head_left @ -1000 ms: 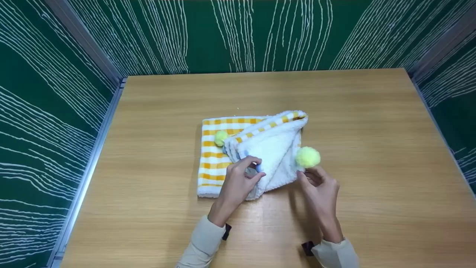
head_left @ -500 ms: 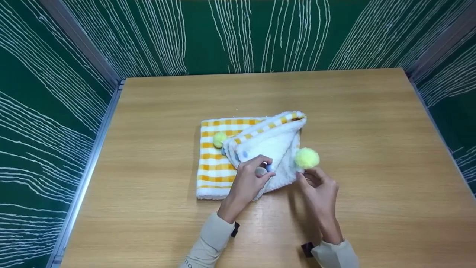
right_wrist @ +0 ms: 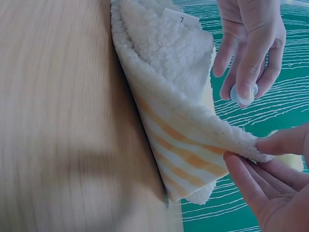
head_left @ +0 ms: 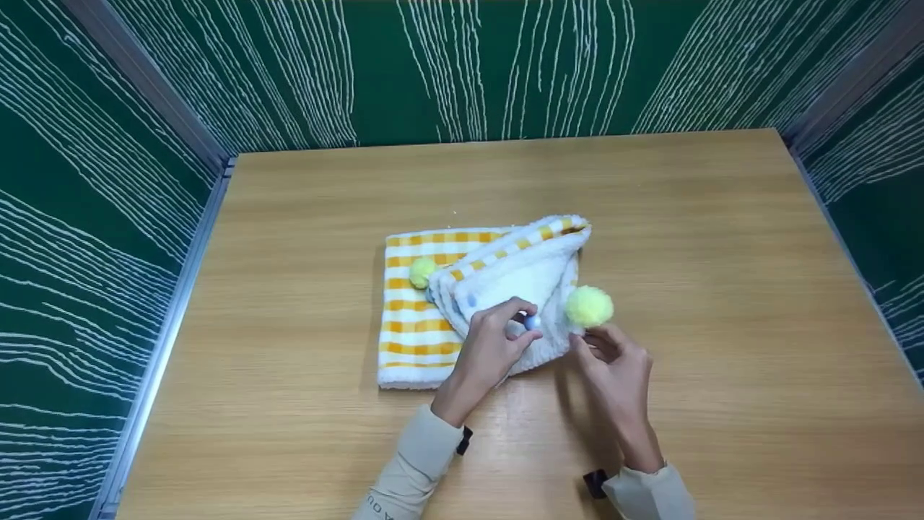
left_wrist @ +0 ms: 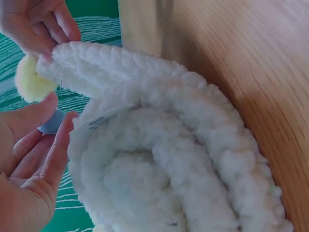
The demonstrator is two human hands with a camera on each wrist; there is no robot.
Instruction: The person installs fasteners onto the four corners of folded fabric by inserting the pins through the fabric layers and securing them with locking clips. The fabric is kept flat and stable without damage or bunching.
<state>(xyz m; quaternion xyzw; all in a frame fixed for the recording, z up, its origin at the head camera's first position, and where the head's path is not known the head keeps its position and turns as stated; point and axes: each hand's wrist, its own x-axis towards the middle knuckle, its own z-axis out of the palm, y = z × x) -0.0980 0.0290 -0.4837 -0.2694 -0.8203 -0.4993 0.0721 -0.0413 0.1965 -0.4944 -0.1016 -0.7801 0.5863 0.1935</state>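
Note:
A folded blanket, yellow-and-white checked with white fleece on its other face, lies on the table with one layer turned back. My left hand is over the fleece, pinching a small round blue-and-white piece between thumb and fingertips. In the left wrist view this blue piece is beside the fleece. My right hand pinches a blanket corner just below a fluffy yellow-green pompom; the right wrist view shows thumb and fingers gripping the fleece edge. A second pompom rests on the checked side.
The wooden table extends around the blanket. Green panels with white streaks rise behind it and at both sides, with metal frame strips along the edges. A pale blue spot shows on the fleece.
My left hand has moved to the right over the fleece, carrying the blue piece closer to the held corner. My right hand keeps its pinch on the corner nearly in place.

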